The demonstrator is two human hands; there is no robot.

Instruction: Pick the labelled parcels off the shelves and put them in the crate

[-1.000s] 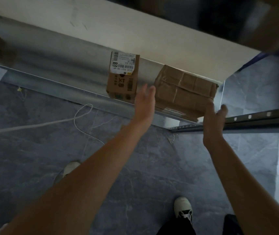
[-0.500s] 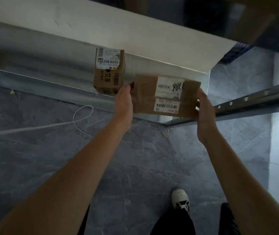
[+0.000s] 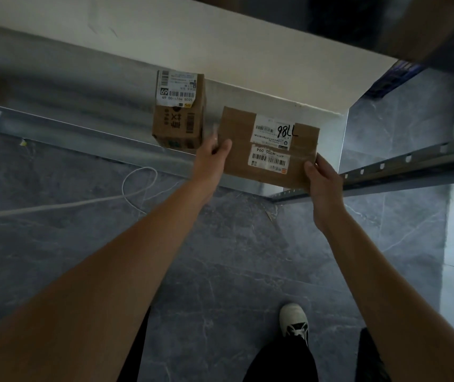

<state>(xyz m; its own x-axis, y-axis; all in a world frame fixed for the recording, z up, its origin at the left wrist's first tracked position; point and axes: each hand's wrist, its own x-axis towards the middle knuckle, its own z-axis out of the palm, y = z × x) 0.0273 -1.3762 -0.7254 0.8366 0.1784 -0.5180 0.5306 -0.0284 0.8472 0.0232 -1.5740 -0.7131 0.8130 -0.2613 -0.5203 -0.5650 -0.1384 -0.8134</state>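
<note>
Cardboard fills the space between our two hands: the flat parcel (image 3: 268, 150) with two white labels facing up at us is off the shelf (image 3: 88, 86) and held in the air in front of its edge. Our left hand (image 3: 211, 158) grips the parcel's left end, thumb curled over the top face and the other fingers tucked behind, where we cannot see them. Our right hand (image 3: 321, 179) pinches the near right corner, thumb on top beside the lower barcode label, the remaining fingers hidden beneath the box. We judge the two-ended grip is there to keep a wide, thin box level and to keep the labels readable, so the number can be checked before it goes on.

Just beyond our left fingertips, the small upright parcel (image 3: 178, 114) stands on the shelf with its own label on top, close to the held parcel's left edge but, as far as we can tell, not touching it. It seems the next one to fetch.

No crate shows anywhere in view, so we would have to turn to find it. Below our wrists lie grey floor tiles (image 3: 220, 257) and a white cable (image 3: 137, 188), a possible trip risk.
</note>
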